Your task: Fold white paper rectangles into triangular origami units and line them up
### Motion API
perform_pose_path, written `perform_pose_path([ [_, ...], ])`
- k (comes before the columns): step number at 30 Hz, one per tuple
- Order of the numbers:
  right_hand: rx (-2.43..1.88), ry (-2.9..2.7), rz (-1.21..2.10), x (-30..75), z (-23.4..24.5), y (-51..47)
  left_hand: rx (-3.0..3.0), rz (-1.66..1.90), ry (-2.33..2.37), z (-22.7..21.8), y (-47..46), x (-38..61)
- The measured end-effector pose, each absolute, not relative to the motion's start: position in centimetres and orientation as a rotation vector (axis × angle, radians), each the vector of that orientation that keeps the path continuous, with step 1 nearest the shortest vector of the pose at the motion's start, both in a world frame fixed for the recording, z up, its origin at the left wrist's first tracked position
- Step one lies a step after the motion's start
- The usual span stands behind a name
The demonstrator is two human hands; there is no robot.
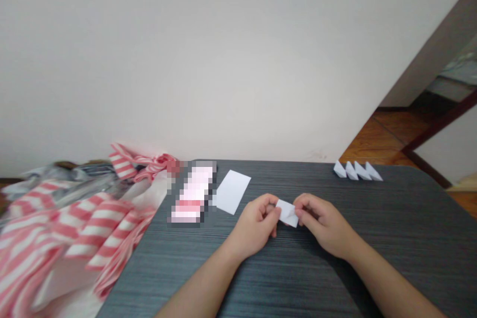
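A small folded piece of white paper is held just above the dark table between both hands. My left hand pinches its left edge between thumb and fingers. On the opposite edge, my right hand grips the paper the same way, fingers curled. A crease runs across the face of the paper near the right thumb. Beyond my left hand, a flat white sheet lies on the table. Several folded white paper pieces with pointed tips stand in a row at the far right.
The dark wood-grain table meets a pale wall at its far edge. A pixelated, phone-shaped object lies left of the sheet. Red-and-white striped cloth is heaped beside the table's left edge. Wooden floor shows at right.
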State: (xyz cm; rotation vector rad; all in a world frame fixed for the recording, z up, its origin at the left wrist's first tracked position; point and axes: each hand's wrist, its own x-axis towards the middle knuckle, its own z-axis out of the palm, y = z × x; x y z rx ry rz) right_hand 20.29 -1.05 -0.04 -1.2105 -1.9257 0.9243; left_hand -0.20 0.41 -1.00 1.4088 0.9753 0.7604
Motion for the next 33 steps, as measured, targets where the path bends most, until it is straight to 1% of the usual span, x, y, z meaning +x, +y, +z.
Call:
perform_pose_path([
  [24, -1.272, -1.992, 0.802, 19.6, 1.2, -1.1, 1.475, 0.670, 0.953, 0.3, 0.2, -0.3],
  [33, -1.278, -1.933, 0.882, 19.9, 0.4, -1.1, 1.506, 0.654, 0.967, 0.0, 0.3, -0.3],
])
